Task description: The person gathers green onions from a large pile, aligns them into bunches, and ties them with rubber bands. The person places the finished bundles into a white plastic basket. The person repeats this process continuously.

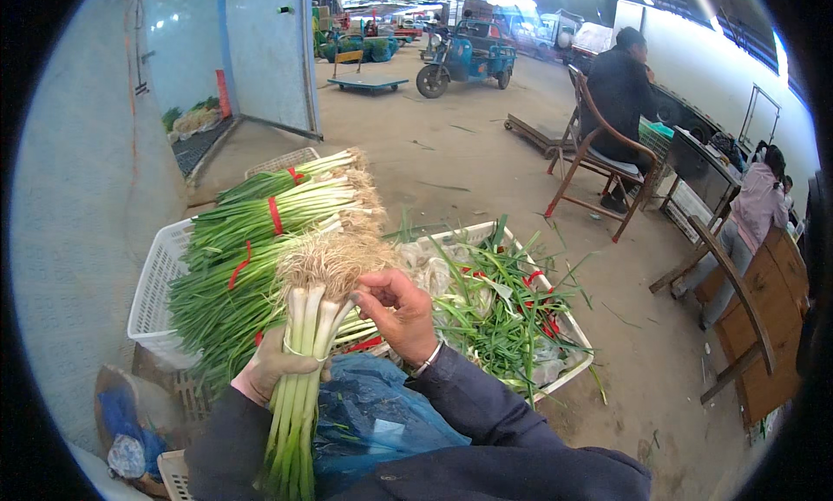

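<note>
My left hand (pixel 276 364), in a pale glove, is closed around a bundle of green onions (pixel 299 384) held upright, roots uppermost, with a thin pale band around the stalks. My bare right hand (pixel 403 312) is at the right side of the roots, thumb and forefinger close together near the outer stalk; whether they pinch anything is unclear. Behind lie several green onion bundles tied with red tape (pixel 274 216), piled over a white plastic crate (pixel 153 293). To the right, a shallow white crate (pixel 573 325) holds loose green leaves, red tape and clear plastic. Blue plastic sheeting (pixel 384 403) covers my lap.
A person (pixel 618 104) sits on a wooden chair (pixel 586 149) at the right rear, and another person (pixel 755 202) stands farther right. A blue cargo tricycle (pixel 468 55) and a flat trolley (pixel 368 81) stand behind. A light blue wall (pixel 84 176) rises at left.
</note>
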The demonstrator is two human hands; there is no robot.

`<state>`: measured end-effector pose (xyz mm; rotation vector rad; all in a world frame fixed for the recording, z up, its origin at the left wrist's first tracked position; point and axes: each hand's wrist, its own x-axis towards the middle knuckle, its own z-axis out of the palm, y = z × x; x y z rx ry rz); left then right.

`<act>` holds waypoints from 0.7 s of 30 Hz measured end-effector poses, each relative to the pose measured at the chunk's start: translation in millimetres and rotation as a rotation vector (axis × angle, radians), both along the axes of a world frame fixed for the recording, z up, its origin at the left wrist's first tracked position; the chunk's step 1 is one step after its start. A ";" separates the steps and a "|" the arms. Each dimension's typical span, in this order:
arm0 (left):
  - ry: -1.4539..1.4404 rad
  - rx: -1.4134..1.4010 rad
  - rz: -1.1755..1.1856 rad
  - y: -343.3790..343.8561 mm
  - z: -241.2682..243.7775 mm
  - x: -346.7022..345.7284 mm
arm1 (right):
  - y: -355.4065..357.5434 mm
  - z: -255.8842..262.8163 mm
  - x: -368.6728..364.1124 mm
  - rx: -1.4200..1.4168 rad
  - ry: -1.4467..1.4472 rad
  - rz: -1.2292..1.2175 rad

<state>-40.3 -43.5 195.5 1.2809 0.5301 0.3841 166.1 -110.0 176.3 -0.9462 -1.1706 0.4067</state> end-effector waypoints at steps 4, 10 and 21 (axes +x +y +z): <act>-0.020 0.037 0.049 -7.2 2.5 -6.5 | -4.7 17.3 0.0 0.012 -0.220 -0.045; -0.057 0.057 0.055 -15.0 12.6 -2.9 | -10.0 17.2 -3.3 0.028 -0.213 -0.007; -0.057 0.170 0.096 -20.8 11.1 -12.4 | -12.8 34.0 -1.9 0.069 -0.343 -0.003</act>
